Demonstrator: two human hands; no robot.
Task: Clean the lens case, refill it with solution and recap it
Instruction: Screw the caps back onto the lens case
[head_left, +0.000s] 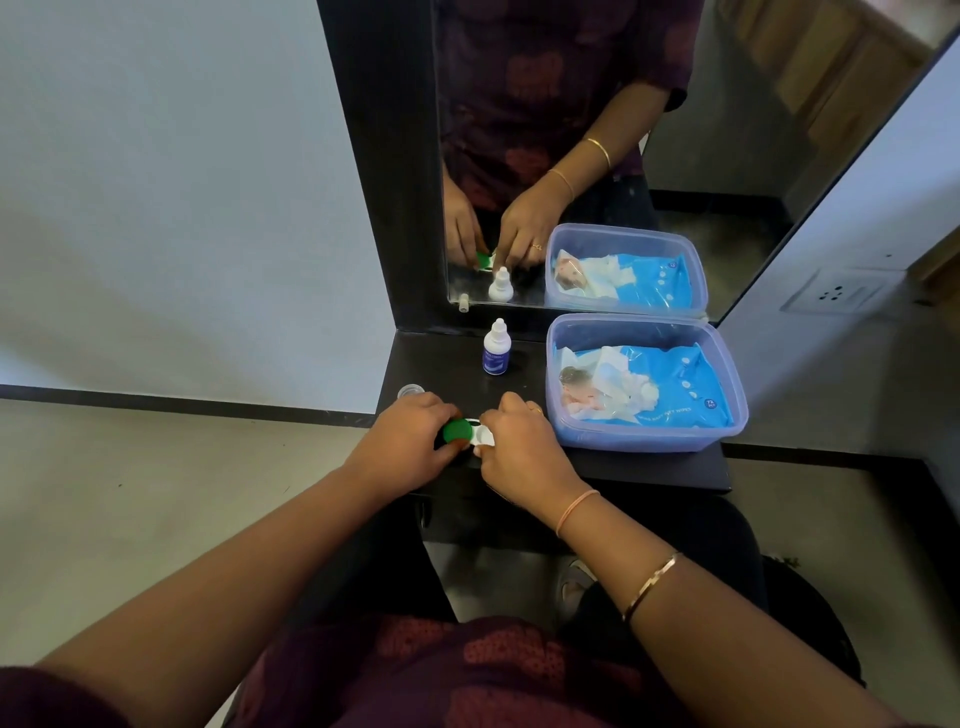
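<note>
Blue wipes pack (670, 384) inside the plastic tub (644, 325): round badge at the pack's near right corner reads "72". White print along its near edge looks like "baby soft wipes", partly blurred. Dropper bottle (495, 353) left of the tub: blue label, print too small to read.

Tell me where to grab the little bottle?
Grip the bottle round its wide body, coming from the front or left. It stands upright, its top is narrow, the box sits close on its right and the mirror is behind.
</note>
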